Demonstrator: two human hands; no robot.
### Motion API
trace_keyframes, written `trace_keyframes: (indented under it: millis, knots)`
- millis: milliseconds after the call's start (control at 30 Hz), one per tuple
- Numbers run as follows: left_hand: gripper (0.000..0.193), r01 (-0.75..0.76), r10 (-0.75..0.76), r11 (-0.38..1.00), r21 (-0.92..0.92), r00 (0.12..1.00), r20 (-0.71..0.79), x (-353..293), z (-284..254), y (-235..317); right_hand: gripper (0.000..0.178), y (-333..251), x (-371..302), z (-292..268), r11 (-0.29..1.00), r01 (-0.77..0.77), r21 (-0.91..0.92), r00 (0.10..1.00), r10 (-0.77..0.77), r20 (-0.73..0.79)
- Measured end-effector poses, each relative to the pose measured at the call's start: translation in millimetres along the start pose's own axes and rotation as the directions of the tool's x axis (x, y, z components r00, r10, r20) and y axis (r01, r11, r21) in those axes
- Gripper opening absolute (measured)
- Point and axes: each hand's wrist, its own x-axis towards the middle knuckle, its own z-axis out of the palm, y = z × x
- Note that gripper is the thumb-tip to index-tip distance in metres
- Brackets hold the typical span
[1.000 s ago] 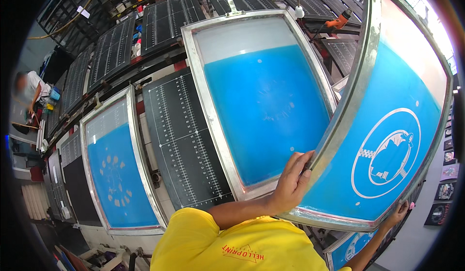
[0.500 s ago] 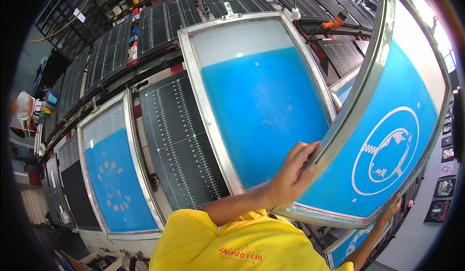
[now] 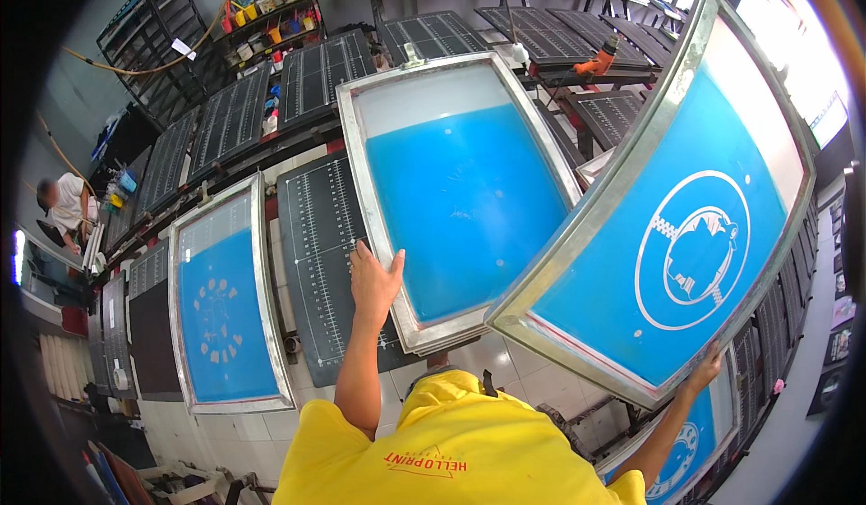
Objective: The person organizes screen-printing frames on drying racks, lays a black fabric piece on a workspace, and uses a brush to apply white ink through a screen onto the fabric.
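My right hand [image 3: 703, 371] grips the lower right rim of a raised silk screen [image 3: 609, 207], its blue mesh showing a pale ring design in a metal frame. This screen stands tilted at my right. In front of me, a second blue silk screen [image 3: 460, 198] lies on top of stacked frames, with a metal clip [image 3: 412, 52] at its far edge. Beside that screen's left rim is my left hand [image 3: 374, 281], fingers spread and holding nothing; whether the thumb touches the rim, I cannot tell. A black ruled printing board [image 3: 311, 203] lies under and beyond this hand.
Another blue screen [image 3: 221, 280] lies at the left, and one more [image 3: 681, 460] at the lower right. Black boards [image 3: 230, 122] line the far rows. An orange heat gun [image 3: 597, 59] sits behind. A person [image 3: 68, 207] works at far left, near a supply shelf [image 3: 271, 27].
My left hand has let go of the raised screen's lower left side and moved left to the middle screen's rim. The raised screen has shifted slightly left in view, still in my right hand.
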Motion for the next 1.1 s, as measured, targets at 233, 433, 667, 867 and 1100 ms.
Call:
trace_keyframes:
  millis: [233,433,667,867,1100]
  knots:
    - [0.063,0.091,-0.093,0.996,0.019,0.988,0.12,6.3,18.6,-2.2,0.055,20.4,-2.2,0.9,0.993,-0.069,0.093,0.997,0.071,-0.024]
    - [0.061,0.165,-0.162,0.986,-0.017,0.981,0.107,20.3,14.0,13.5,0.051,49.5,6.2,-13.2,0.995,-0.033,0.099,0.998,0.039,-0.055]
    - [0.078,0.2,-0.195,0.971,-0.134,0.98,0.051,38.7,41.2,-8.1,0.048,77.7,12.2,-14.6,0.999,0.043,-0.004,0.992,-0.043,-0.121]
    - [0.064,0.206,-0.191,0.922,-0.328,0.979,0.078,43.2,32.2,8.3,0.047,80.5,13.8,-14.6,1.0,-0.005,-0.005,0.992,0.005,-0.128]
    - [0.047,0.254,-0.146,0.78,-0.572,0.963,0.227,58.5,21.0,-10.3,0.049,81.2,15.8,-20.0,0.991,0.021,-0.135,0.973,-0.051,-0.224]
